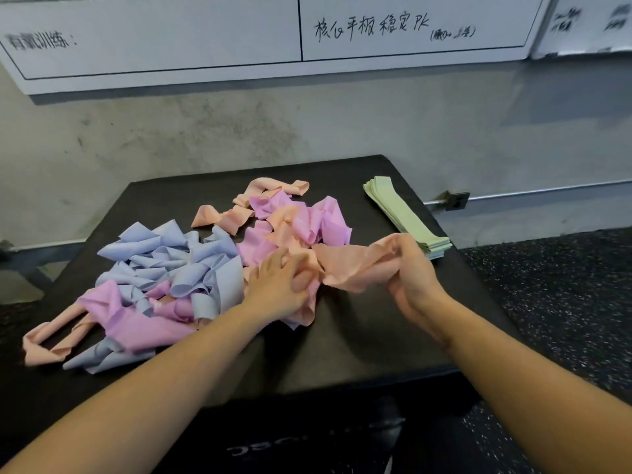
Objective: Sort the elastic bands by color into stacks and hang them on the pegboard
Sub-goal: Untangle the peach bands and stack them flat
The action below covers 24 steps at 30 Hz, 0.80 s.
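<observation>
A tangled heap of elastic bands lies on a black padded box point(359, 336): blue bands point(178, 254) at the left, purple bands point(318, 217) and peach bands point(239, 213) in the middle. A flat stack of green bands point(396, 206) sits at the box's right edge. Between my hands stretches one peach band point(352, 268). My right hand point(413, 275) grips its right end just in front of the green stack. My left hand point(280, 285) holds its left end against the heap. No pegboard shows.
A grey concrete wall rises behind the box, with a white board point(154, 39) bearing handwriting hung on it. A metal pipe and bracket point(455, 200) run along the wall at the right. Speckled black rubber floor point(564, 302) surrounds the box.
</observation>
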### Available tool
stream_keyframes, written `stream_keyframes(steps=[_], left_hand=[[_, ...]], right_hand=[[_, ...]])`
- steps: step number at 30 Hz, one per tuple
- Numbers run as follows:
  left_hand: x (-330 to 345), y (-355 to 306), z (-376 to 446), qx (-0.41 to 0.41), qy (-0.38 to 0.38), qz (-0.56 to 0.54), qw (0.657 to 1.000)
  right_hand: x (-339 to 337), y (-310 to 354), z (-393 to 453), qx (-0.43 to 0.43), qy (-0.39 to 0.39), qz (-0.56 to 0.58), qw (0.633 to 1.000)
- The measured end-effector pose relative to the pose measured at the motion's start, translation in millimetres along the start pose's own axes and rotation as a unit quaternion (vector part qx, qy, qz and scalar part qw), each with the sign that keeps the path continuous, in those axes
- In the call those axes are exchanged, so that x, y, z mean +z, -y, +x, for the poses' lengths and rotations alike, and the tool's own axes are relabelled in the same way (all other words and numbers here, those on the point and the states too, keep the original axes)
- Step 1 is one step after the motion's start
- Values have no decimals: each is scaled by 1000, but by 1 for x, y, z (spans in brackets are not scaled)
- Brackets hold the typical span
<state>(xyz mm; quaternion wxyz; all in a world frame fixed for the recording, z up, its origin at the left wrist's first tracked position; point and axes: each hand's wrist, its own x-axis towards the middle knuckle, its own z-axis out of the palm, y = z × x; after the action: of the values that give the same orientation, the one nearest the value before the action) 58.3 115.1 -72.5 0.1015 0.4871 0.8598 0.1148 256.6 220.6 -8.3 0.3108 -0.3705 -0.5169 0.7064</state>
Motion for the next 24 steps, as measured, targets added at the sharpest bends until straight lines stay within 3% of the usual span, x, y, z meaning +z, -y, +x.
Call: stream_keyframes(steps=[2,7,8,10,13,16,18,24], left_hand=[[1,-10,-8,3,-15,-7,1000],[-5,-23,-24,-36,30,23,999],[-8,-28,-29,-31,8,-3,999],[-15,-40,-39,12,-51,-177,983],[-31,-65,-64,66,-34,-408,910],[-42,-84,-91,122,17,-478,869],[-45,-92,-105,128,10,-506,853],[-51,-100,-135,97,-79,-479,869]], right_hand=[[-6,6,-12,4,-3,22,1000],[-13,22,-41,5,43,80,996],[-15,24,-46,2,51,79,996],[-17,27,-58,2,86,77,993],[-21,31,-71,-4,103,48,994],[-21,36,-85,-26,125,35,991],[-21,39,-93,-34,155,27,987],[-25,41,-111,-36,124,-29,991]])
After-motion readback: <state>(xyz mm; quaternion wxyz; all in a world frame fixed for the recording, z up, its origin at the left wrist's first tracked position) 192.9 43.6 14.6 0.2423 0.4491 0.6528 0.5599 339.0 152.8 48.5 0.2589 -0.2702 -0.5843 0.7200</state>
